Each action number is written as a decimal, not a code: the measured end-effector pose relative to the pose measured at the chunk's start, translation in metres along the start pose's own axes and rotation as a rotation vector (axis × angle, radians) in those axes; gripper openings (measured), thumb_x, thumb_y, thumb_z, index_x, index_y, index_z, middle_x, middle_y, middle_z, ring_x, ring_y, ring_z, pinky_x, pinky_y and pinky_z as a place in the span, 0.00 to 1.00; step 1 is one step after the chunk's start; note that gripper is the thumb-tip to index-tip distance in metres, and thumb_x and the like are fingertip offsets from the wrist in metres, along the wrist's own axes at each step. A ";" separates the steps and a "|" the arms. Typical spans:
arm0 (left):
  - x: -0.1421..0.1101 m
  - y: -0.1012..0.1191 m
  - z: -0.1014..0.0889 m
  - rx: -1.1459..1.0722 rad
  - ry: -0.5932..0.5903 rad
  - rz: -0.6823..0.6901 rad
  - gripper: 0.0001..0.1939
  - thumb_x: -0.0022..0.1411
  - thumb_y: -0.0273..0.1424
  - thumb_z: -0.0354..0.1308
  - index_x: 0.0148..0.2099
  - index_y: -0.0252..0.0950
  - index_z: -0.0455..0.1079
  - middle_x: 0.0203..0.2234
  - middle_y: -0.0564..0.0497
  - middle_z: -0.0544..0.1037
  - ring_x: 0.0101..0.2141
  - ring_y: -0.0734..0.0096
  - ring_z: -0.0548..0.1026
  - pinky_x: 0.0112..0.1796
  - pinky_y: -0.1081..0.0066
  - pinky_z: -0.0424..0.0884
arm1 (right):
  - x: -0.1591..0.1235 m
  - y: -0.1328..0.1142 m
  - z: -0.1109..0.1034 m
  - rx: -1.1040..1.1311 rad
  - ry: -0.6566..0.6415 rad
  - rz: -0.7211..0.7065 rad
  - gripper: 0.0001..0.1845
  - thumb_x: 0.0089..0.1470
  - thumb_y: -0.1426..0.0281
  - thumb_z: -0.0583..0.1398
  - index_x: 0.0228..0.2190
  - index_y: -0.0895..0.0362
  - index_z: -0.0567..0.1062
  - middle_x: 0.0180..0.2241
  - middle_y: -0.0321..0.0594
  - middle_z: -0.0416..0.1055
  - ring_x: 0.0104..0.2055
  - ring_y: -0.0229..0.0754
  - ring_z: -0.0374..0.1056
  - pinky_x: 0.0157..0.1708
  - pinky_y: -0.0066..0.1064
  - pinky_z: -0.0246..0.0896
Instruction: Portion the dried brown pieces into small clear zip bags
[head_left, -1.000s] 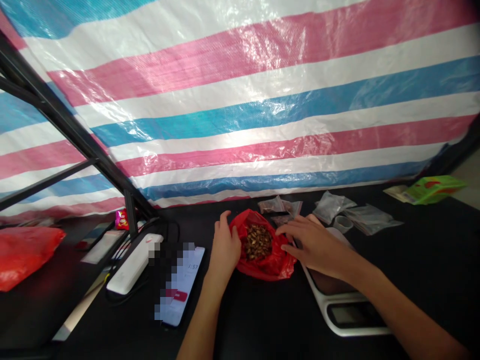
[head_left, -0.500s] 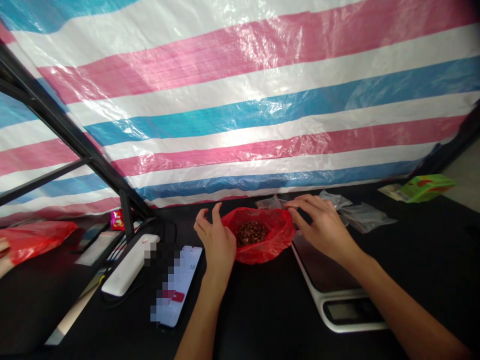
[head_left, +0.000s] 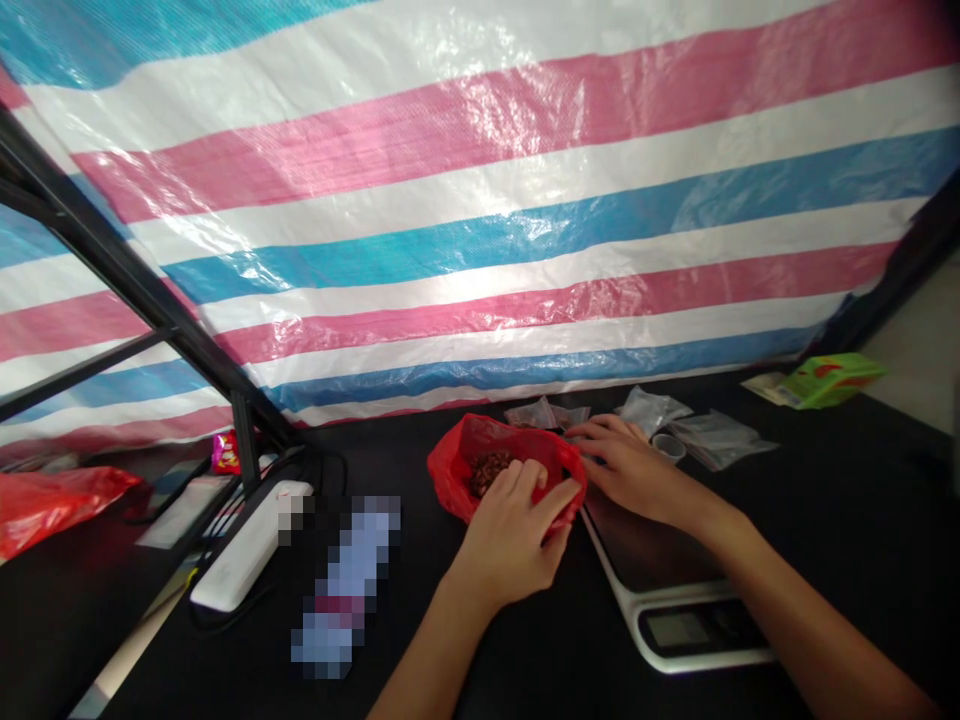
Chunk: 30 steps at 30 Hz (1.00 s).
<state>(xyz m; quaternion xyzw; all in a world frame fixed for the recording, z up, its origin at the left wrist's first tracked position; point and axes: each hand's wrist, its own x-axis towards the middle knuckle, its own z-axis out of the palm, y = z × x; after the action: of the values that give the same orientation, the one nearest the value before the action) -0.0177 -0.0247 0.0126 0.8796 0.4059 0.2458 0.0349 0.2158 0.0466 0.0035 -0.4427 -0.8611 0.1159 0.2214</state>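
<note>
My left grip (head_left: 506,535) is over the near rim of the red plastic bag (head_left: 457,465), fingers (head_left: 536,495) curved and reaching into its mouth. Can't tell if it's clenched on anything or only pressing the plastic. The brown bits (head_left: 489,473) sit in a heap inside the bag, partly behind those fingers; too small to say exactly what they are. The bag is on the black bench (head_left: 840,540), bunched open, just beyond the upper end of the kitchen scale (head_left: 660,570) and touching or almost touching it. My right grip (head_left: 637,472) is released, fingers loose and spread, lying over the far end of the scale, with fingertips (head_left: 581,430) just beside the right side of the bag. Nothing is visibly held in it. Small clear plastic bags (head_left: 651,410) lie flat on the bench behind that hand, with a little cup (head_left: 669,447) among them. A green packet (head_left: 831,380) lies further right. Left of my hands are a blurred phone (head_left: 341,585) and a white power bank (head_left: 244,545) with dark cables (head_left: 225,610). Past the black metal frame (head_left: 127,260) are a second red bag (head_left: 52,510) and a small red packet (head_left: 225,453). A striped pink, white and blue tarp (head_left: 480,230) hangs behind the whole bench.
</note>
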 end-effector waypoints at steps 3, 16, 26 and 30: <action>0.000 -0.005 0.011 0.013 -0.030 -0.006 0.29 0.70 0.20 0.49 0.70 0.45 0.62 0.45 0.46 0.73 0.44 0.60 0.75 0.49 0.58 0.78 | -0.001 0.000 0.004 0.006 -0.055 -0.009 0.16 0.69 0.61 0.57 0.44 0.43 0.86 0.58 0.41 0.77 0.61 0.61 0.64 0.59 0.62 0.58; -0.002 -0.004 0.019 -0.384 0.323 -0.168 0.25 0.77 0.31 0.48 0.73 0.39 0.53 0.62 0.37 0.71 0.63 0.56 0.71 0.62 0.51 0.72 | 0.012 0.002 -0.004 0.310 0.282 0.014 0.18 0.67 0.56 0.60 0.49 0.50 0.84 0.53 0.46 0.80 0.59 0.55 0.72 0.63 0.57 0.63; 0.000 0.001 0.010 -0.248 0.284 -0.111 0.20 0.76 0.28 0.49 0.66 0.42 0.66 0.58 0.41 0.74 0.58 0.57 0.73 0.59 0.53 0.73 | 0.015 -0.021 -0.019 0.670 0.589 0.036 0.16 0.61 0.63 0.67 0.51 0.47 0.81 0.55 0.42 0.77 0.60 0.50 0.72 0.62 0.45 0.68; -0.003 -0.002 0.011 -0.119 0.501 -0.158 0.25 0.73 0.31 0.57 0.69 0.42 0.61 0.60 0.39 0.67 0.59 0.55 0.70 0.59 0.53 0.73 | 0.014 -0.035 -0.012 0.830 0.507 0.031 0.16 0.60 0.64 0.68 0.50 0.46 0.82 0.51 0.40 0.80 0.53 0.48 0.77 0.57 0.42 0.73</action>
<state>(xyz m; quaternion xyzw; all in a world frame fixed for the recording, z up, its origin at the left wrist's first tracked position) -0.0157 -0.0243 0.0014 0.7534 0.4541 0.4755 0.0040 0.1893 0.0380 0.0318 -0.3441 -0.6545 0.3414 0.5802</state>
